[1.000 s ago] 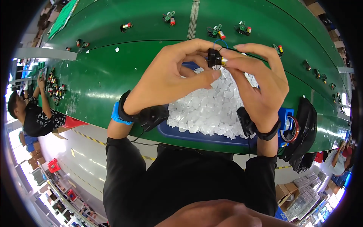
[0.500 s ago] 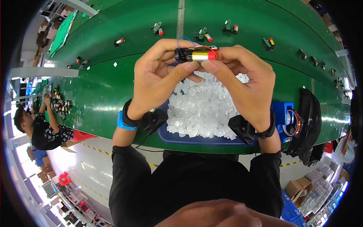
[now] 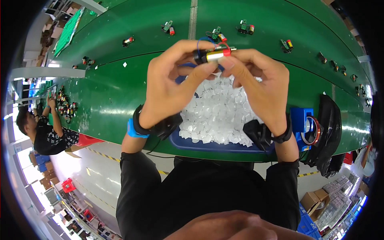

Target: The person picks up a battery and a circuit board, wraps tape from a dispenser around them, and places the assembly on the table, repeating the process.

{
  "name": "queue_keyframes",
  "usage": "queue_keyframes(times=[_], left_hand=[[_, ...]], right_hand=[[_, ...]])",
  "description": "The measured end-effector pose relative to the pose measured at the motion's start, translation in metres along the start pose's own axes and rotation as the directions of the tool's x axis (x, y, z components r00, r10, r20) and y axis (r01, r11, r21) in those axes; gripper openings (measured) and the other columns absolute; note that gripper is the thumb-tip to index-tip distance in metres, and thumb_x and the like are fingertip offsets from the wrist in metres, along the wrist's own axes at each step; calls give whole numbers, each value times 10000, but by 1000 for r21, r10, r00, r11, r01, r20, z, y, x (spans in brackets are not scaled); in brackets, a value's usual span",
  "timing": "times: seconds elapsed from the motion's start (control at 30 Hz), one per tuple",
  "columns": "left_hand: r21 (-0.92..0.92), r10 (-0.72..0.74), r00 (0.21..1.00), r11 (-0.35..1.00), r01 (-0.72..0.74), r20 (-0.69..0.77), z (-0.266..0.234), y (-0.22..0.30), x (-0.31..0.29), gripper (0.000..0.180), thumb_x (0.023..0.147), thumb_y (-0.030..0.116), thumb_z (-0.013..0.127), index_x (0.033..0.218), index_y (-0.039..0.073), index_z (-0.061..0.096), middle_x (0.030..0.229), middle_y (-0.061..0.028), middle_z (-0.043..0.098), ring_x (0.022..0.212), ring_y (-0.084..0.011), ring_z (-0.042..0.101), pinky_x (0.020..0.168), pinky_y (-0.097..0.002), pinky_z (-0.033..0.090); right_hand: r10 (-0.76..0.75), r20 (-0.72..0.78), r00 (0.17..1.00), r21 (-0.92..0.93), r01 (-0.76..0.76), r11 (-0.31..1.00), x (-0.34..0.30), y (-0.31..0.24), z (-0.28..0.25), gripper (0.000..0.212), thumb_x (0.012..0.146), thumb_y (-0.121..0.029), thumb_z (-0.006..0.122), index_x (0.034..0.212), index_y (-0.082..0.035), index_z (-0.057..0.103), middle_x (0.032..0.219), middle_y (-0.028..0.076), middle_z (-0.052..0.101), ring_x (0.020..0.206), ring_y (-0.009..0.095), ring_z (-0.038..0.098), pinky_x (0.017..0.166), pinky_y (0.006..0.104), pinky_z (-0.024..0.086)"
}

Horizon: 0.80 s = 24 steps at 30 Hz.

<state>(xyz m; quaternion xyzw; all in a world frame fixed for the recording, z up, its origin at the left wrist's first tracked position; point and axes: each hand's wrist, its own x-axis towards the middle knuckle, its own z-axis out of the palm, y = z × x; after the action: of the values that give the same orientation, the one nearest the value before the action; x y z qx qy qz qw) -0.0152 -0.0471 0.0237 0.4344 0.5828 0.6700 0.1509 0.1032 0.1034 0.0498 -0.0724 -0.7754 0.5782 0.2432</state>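
In front of me, both hands grip a small battery assembly [image 3: 217, 55]: a yellow, silver and red cylindrical cell joined to a black part, with a blue and a red wire looping above it. My left hand [image 3: 170, 78] pinches the black end between thumb and fingers. At the red end, the thumb and fingers of my right hand [image 3: 262, 82] close on the cell. A circuit board edge shows behind the cell, mostly hidden by fingers. Below the hands lies a blue tray [image 3: 216, 149] heaped with small white square pieces [image 3: 216, 114].
Similar battery assemblies [image 3: 244, 27] with green boards are spaced along the green table [image 3: 108, 108]. Right of the tray stand a blue tape dispenser [image 3: 300, 120] and a black plastic bag [image 3: 328, 132]. A co-worker [image 3: 48, 132] handles assemblies at far left.
Both hands stay on the battery assembly. It has shifted slightly right and tilted, its red end now higher than its black end. My left hand has moved a little to the right.
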Motion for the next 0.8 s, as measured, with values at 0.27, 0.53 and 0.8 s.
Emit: queue_keyframes(times=[0.27,0.53,0.8], left_hand=[[-423,-414,882,774,472,226,-9,13,10,363,1056,219,522,1303,-48,532,1034,-174,695,912,-266,744,684,-348,646],[-227,-321,945,917,327,64,4,13,-4,322,1069,248,499,1237,-24,538,925,-130,692,698,-173,708,509,-255,542],[-154,-535,806,800,580,255,-19,-3,16,308,1054,341,523,1061,41,593,785,-11,641,519,-24,488,417,-200,319]], right_hand=[[-480,-27,877,-299,451,841,1,11,0,177,818,43,783,983,21,723,860,71,682,653,75,631,546,194,492],[-449,-42,892,-334,412,848,0,17,11,215,786,59,788,976,-21,724,842,39,651,638,98,632,525,224,488],[-562,296,772,-716,569,404,4,24,0,150,805,-50,782,938,-74,718,827,3,626,581,162,598,505,267,464]])
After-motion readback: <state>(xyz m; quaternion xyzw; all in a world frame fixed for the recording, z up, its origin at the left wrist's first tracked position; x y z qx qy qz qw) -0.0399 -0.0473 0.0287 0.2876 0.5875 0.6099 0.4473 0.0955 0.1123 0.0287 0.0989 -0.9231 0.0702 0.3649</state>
